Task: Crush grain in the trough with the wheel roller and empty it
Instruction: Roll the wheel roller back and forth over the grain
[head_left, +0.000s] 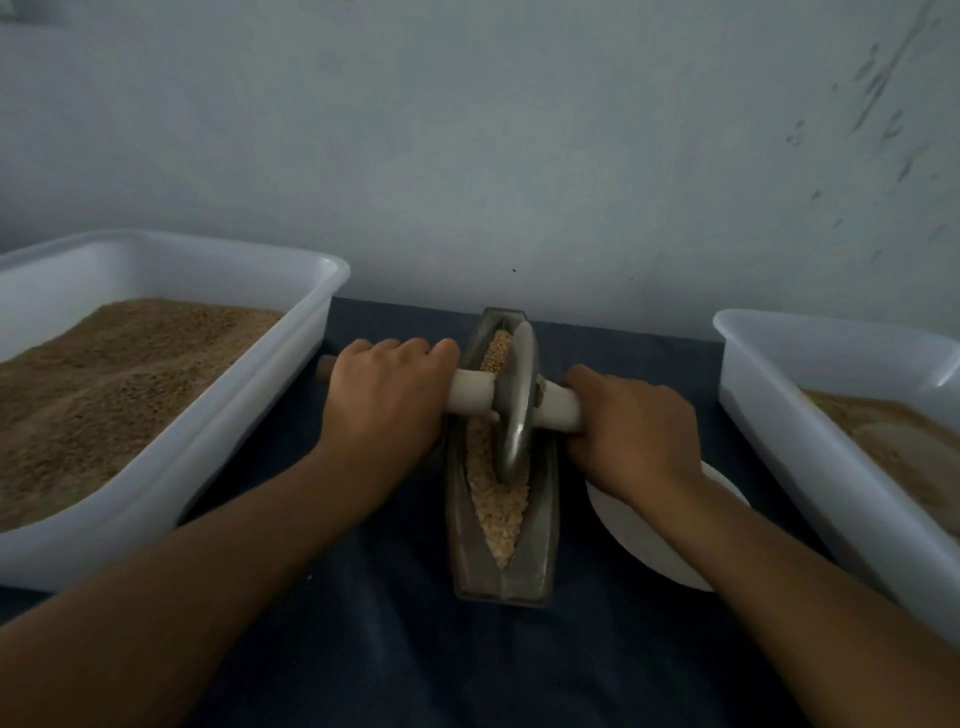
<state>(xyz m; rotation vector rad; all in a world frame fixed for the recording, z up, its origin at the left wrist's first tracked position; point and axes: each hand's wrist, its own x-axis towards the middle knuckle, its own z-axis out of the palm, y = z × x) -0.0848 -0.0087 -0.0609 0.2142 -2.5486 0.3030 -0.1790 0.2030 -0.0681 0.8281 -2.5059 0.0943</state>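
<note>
Nearest, two bare forearms reached in from the lower corners of the frame over a worktop (395, 649) covered in dark blue cloth. Between them, at lower centre, stood the near end of a narrow metal trough (460, 525), running lengthwise away toward the wall. Pale crushed grain (493, 499) filled its V-shaped channel, tapering to a point at the near end. Just right of the trough, partly under the right wrist, lay a white plate (654, 545).

Further in, at the centre of the frame, a metal wheel roller (517, 400) stood upright on its edge in the trough, its rim down in the grain. A light-coloured handle (470, 395) passed through its hub crosswise. The left hand (387, 400) was curled around the handle on the left of the wheel, with the handle's end poking out past the knuckles. The right hand (631, 426) gripped the handle on the right side, fingers wrapped tight.

At the left of the frame sat a large white plastic tub (249, 415) holding a heap of brown grain. At the right edge sat a second white tub (810, 441) with a lower layer of brownish material. Behind everything, across the upper frame, rose a pale grey wall (519, 156), scuffed at upper right.
</note>
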